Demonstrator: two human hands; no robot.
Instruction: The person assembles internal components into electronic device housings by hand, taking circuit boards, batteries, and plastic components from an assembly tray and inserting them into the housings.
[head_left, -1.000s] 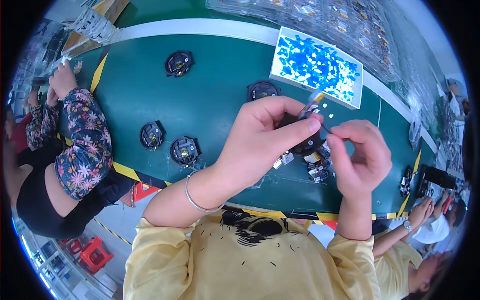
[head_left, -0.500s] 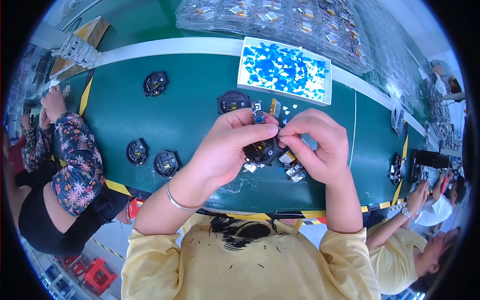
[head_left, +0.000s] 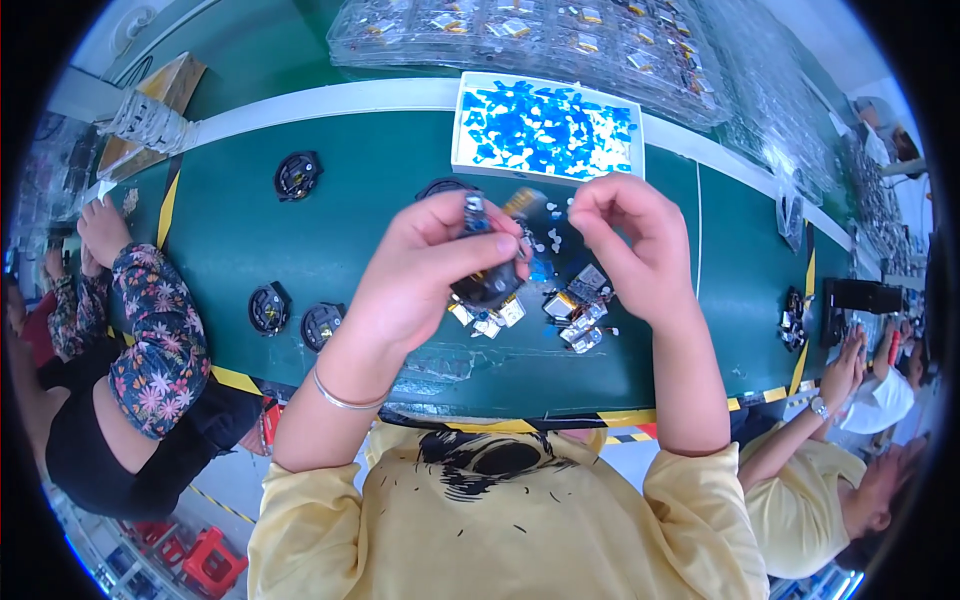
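My left hand (head_left: 400, 275) grips a round black watch case (head_left: 487, 288) above the bench. A small circuit board (head_left: 474, 208) stands up past its fingers, and a blurred yellow and silver battery (head_left: 524, 203) sticks out beside the case. To the right, my right hand (head_left: 640, 250) is raised apart from the case, thumb and forefinger pinched together; what they hold, if anything, is too small to tell. Small white and blue pieces (head_left: 555, 240) lie between the hands. Under them are loose battery and circuit parts (head_left: 578, 318) and more silver parts (head_left: 488, 326).
A white box (head_left: 549, 174) of blue and white pieces stands beyond my hands. Other black watch cases (head_left: 298, 176) lie on the green bench (head_left: 380, 150). Clear trays (head_left: 530, 50) of parts are at the back. Co-workers sit left and right; one patterned sleeve (head_left: 160, 320) is close by.
My right hand has drawn away from the watch case, up and slightly right, still pinched. My left hand has shifted left with the case, whose battery has blurred. The view has also shifted a little.
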